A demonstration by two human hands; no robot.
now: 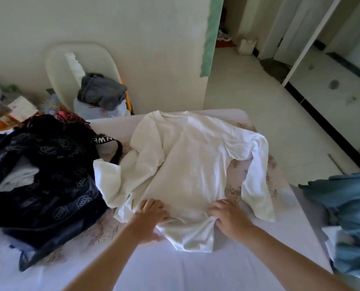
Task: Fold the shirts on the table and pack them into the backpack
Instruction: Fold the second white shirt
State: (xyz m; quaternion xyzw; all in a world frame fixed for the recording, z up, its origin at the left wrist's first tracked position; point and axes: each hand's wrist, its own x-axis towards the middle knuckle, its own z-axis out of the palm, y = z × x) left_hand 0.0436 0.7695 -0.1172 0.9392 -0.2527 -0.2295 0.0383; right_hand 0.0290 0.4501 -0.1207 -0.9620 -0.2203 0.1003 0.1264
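Gripping the white shirt's bunched hem near the table's front edge, your left hand and right hand should smooth it flat before folding; the open backpack sits at the left edge.

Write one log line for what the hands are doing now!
step: folding | white shirt: spread on table | left hand, right hand: gripping hem | backpack: open, left

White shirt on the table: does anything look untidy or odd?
The white shirt lies wrinkled. Its left sleeve is bunched against the backpack, and the hem is gathered under both hands.
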